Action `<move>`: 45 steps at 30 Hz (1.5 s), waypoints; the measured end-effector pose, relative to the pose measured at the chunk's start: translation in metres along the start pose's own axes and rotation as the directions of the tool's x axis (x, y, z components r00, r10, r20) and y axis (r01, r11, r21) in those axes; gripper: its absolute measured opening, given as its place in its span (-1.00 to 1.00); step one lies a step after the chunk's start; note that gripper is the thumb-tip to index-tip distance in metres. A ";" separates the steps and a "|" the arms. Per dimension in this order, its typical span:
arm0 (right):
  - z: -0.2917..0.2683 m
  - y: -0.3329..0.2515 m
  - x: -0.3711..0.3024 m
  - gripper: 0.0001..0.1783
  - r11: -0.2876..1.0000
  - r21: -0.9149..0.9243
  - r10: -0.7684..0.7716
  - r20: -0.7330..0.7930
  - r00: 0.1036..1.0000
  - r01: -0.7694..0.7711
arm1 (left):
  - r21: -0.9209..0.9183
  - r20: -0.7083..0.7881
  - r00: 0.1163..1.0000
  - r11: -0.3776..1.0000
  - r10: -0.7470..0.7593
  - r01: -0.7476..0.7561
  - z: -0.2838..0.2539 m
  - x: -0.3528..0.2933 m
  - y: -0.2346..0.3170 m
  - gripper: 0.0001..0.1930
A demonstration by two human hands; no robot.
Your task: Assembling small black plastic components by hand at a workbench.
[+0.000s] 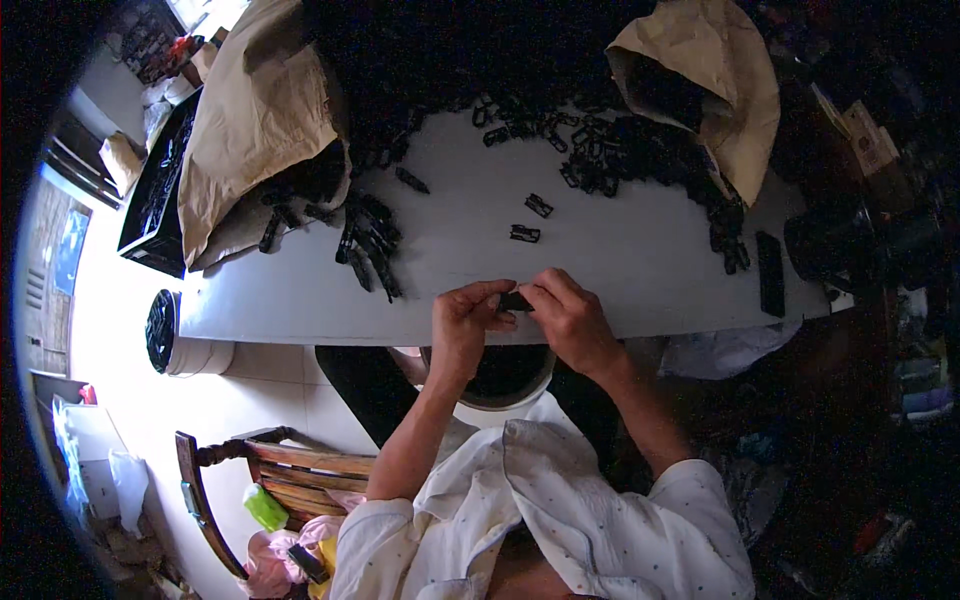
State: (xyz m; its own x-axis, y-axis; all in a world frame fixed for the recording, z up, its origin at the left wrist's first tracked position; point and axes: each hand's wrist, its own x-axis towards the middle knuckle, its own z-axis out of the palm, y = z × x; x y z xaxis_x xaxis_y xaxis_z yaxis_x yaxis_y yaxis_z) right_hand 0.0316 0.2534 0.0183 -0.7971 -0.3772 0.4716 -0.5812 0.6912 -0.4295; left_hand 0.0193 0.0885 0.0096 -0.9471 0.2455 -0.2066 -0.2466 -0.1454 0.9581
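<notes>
Close to the table's front edge, my left hand (468,318) and my right hand (568,318) meet around a small black part (515,301), fingers of both closed on it. Its exact kind cannot be made out. Just beyond my hands lie two black frame-like pieces (525,233) on the grey table (455,265). Left of them is a pile of long black pieces (368,245), spilling from a brown paper bag (262,120). A heap of black frame-like pieces (600,155) spreads at the far right, by another brown paper bag (745,95).
A flat black bar (770,274) lies at the table's right end. Below the front edge, between my legs, stands a round bucket (545,378). At the left are a black crate (150,225), a white bucket (205,357) of black pieces and a wooden chair (315,463).
</notes>
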 end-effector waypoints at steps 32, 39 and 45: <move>-0.030 0.128 0.026 -0.88 0.898 -0.051 0.406 -0.285 0.869 -0.436 | 0.563 0.214 0.973 0.802 0.088 -0.197 -0.022 -0.053 -0.095 -0.74; -0.027 0.170 0.041 -0.79 0.812 -0.297 0.445 -0.244 0.862 -0.503 | 0.585 0.367 0.929 0.766 0.043 -0.267 -0.003 -0.037 -0.034 -0.77; -0.037 0.156 0.011 -0.76 0.805 -0.100 0.580 -0.075 0.811 -0.585 | 0.452 0.343 0.926 0.836 0.158 -0.310 -0.005 -0.018 -0.012 -0.75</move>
State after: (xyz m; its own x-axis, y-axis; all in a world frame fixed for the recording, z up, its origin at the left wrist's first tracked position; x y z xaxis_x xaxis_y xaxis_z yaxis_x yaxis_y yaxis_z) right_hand -0.0614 0.3803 -0.0150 -0.9713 0.1415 0.1911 0.0150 0.8385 -0.5446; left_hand 0.0383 0.0811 0.0012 -0.8453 0.5335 0.0282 0.1804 0.2354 0.9550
